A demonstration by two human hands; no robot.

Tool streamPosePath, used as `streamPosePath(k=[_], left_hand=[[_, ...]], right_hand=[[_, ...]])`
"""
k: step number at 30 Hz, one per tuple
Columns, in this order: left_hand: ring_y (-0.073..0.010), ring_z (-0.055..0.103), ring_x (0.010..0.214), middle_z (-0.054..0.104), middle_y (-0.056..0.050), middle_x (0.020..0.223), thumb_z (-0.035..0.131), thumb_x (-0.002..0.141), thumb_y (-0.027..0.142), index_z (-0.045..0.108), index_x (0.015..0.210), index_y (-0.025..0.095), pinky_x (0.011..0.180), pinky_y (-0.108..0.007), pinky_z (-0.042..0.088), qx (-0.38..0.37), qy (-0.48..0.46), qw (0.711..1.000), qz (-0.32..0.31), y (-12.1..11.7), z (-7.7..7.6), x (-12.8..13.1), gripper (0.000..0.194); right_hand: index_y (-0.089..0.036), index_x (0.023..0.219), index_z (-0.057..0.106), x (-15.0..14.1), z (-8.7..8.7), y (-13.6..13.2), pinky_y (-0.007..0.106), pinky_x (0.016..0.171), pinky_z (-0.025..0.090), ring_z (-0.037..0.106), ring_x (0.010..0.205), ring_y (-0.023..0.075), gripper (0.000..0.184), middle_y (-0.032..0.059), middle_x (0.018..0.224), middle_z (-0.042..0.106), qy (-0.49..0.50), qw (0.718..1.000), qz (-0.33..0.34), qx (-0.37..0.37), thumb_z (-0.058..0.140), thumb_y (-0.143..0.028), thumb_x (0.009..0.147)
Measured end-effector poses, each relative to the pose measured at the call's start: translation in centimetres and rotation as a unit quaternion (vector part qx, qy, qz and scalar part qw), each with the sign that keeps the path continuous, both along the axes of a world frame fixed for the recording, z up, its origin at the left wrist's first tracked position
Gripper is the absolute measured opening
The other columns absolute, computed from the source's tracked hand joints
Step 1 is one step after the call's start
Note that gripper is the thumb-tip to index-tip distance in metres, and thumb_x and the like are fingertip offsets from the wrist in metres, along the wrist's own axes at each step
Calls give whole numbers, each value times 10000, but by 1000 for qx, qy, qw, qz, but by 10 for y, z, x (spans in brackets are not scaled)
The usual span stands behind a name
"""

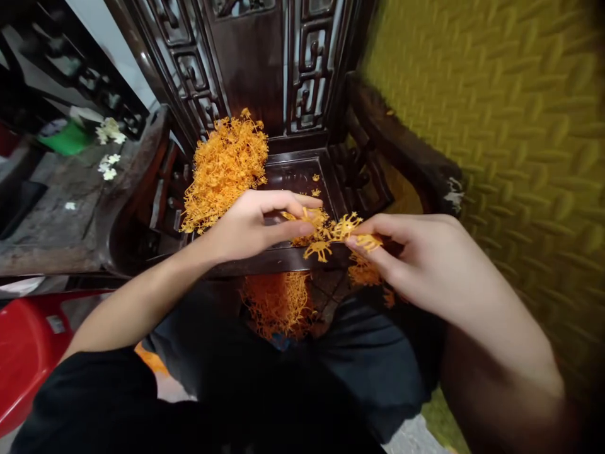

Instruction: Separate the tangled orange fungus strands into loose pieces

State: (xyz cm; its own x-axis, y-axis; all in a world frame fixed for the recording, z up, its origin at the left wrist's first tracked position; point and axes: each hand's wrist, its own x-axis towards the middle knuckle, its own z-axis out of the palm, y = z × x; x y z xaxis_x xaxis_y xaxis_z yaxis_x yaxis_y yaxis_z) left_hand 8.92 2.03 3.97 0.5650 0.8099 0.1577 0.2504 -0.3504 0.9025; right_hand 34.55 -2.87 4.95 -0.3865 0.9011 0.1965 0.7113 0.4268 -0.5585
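Note:
My left hand (248, 224) is closed, with thumb and fingers pinching a small bunch of orange-yellow branched sprigs (317, 250), which look like plastic flower parts. Close by on the right, my right hand (420, 255) pinches another yellow sprig (347, 227) between thumb and forefinger. The two sprigs almost meet or touch; I cannot tell which. Both are held over the front edge of a dark carved wooden chair's seat (293, 167). Behind my left hand, a big heap of orange sprigs (229, 164) rests on the seat's left side.
More orange sprigs (278, 302) lie lower down, between my knees. A few loose sprigs (316, 192) are scattered on the seat. Wooden armrests (401, 142) flank it. A red plastic stool or basin (23, 359) is at left, a green container (66, 135) farther back. Yellow textured surface (510, 126) fills the right.

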Motion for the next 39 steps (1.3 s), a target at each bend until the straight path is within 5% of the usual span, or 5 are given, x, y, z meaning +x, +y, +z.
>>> streamPosePath(k=[5, 15, 24, 31, 39], left_hand=[[-237, 722, 1131, 750, -69, 1194, 702, 936, 336, 672, 887, 192, 881, -380, 616, 47, 6, 998, -38, 13, -10, 12, 154], [-178, 668, 835, 694, -31, 875, 598, 900, 125, 586, 810, 194, 753, -330, 513, 192, 104, 975, -42, 36, -63, 25, 114], [-212, 659, 1016, 700, -57, 1060, 557, 913, 127, 589, 893, 205, 856, -379, 533, 246, 108, 962, -47, 32, -68, 18, 87], [-191, 666, 896, 669, -46, 918, 541, 973, 190, 578, 863, 199, 759, -353, 536, 274, 115, 954, 41, 26, -65, 14, 116], [-93, 593, 705, 678, 13, 800, 635, 983, 477, 532, 834, 223, 643, -293, 537, 146, -150, 956, 206, 67, -61, 8, 312]], right_hand=[[-232, 845, 742, -11, -15, 24, 331, 622, 436, 658, 654, 200, 142, 45, 773, 745, -7, 998, 56, -16, 621, -229, 918], [-207, 679, 643, -24, -53, 45, 325, 580, 304, 505, 550, 161, 184, 27, 598, 611, -45, 997, -14, -53, 637, -191, 862], [-187, 687, 640, -35, -56, 49, 314, 620, 317, 512, 574, 158, 149, 21, 612, 597, -76, 994, -27, -71, 631, -150, 831], [-184, 731, 698, -43, -44, 49, 315, 605, 311, 452, 539, 138, 138, 11, 586, 589, -72, 991, -84, -71, 615, -162, 839], [-158, 783, 768, 0, -63, 59, 327, 618, 393, 555, 589, 180, 86, 48, 634, 662, -40, 960, -273, -53, 690, -193, 774]])
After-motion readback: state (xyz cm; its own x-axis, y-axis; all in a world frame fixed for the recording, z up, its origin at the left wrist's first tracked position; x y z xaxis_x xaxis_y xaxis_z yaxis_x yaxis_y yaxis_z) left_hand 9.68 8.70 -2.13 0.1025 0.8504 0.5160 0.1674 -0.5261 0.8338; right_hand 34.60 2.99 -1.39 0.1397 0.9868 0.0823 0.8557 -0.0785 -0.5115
